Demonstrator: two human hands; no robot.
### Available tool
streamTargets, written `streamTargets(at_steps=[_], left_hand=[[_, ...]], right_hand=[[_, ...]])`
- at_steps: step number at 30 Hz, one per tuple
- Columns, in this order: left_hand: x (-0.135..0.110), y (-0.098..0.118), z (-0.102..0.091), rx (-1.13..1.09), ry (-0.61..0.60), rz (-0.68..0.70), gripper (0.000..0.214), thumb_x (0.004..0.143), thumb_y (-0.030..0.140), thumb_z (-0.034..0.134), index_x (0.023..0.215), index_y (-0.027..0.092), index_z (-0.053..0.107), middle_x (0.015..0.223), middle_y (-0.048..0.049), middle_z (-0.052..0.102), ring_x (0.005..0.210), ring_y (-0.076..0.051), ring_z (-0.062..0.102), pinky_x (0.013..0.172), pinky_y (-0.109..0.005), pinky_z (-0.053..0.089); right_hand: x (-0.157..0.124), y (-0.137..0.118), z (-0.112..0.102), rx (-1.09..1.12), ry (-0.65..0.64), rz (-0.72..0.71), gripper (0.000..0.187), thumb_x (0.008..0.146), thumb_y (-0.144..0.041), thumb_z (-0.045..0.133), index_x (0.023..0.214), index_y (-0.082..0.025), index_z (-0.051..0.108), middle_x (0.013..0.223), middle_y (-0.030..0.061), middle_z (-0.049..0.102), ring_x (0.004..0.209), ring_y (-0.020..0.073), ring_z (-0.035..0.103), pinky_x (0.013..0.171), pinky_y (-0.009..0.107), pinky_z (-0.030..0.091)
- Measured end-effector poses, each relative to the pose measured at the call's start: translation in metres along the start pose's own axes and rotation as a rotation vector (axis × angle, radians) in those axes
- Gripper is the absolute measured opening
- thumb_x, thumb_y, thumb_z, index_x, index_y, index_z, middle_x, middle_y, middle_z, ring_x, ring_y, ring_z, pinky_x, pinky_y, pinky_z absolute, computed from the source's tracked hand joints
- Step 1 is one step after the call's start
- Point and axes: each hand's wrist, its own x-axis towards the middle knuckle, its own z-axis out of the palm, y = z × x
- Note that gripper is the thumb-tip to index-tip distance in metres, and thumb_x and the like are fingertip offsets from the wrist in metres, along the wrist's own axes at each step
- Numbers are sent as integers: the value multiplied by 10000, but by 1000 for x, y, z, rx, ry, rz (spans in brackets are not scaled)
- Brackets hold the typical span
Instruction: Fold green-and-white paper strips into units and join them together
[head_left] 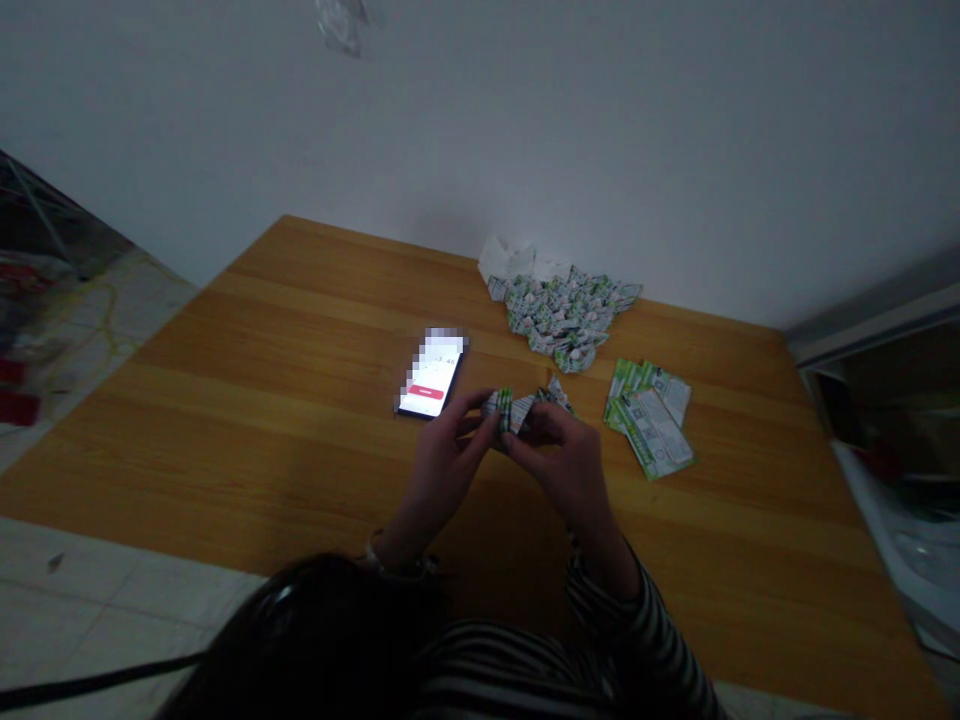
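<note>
Between my two hands, above the wooden table [300, 400], is a small folded paper piece [515, 410], white with green print. My left hand [448, 450] pinches its left side between thumb and fingers. On its right side, my right hand [562, 455] grips it, thumb at the near edge. More crumpled or folded printed paper shows just behind my right fingers; whether it joins the held piece I cannot tell. Beyond my hands spreads a cluster of similar folded paper pieces [559, 315]. Flat green-and-white printed cards [654, 430] lie overlapping to the right of my right hand.
A phone [433, 373] with a lit screen lies just beyond my left hand. Whitish crumpled paper [506, 260] sits at the table's back edge against the wall [525, 120]. A shelf-like unit [900, 540] stands along the right side.
</note>
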Motion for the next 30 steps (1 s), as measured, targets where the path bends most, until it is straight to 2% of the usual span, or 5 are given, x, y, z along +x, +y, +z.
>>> streamTargets(at_steps=[14, 21, 30], left_hand=[[0, -1, 1, 17, 3, 23, 304, 875, 316, 587, 1135, 159, 571, 1123, -106, 670, 959, -203, 685, 765, -287, 577], [-2, 1, 2, -7, 30, 15, 328, 827, 303, 647, 1112, 160, 568, 1105, -105, 669, 973, -215, 680, 751, -293, 583], [-2, 1, 3, 26, 24, 39, 326, 826, 309, 639, 1114, 173, 567, 1106, -99, 662, 973, -217, 676, 751, -301, 574]], right_hand=[[0, 0, 0, 11, 4, -14, 205, 733, -238, 734, 925, -183, 690, 802, 27, 723, 693, 169, 681, 651, 284, 559], [-1, -3, 0, 25, 0, -15, 208, 735, -240, 734, 933, -192, 691, 819, 26, 726, 704, 172, 684, 656, 283, 558], [-2, -3, 1, 12, 3, 2, 236, 737, -246, 736, 965, -199, 701, 855, 37, 738, 728, 187, 694, 683, 297, 564]])
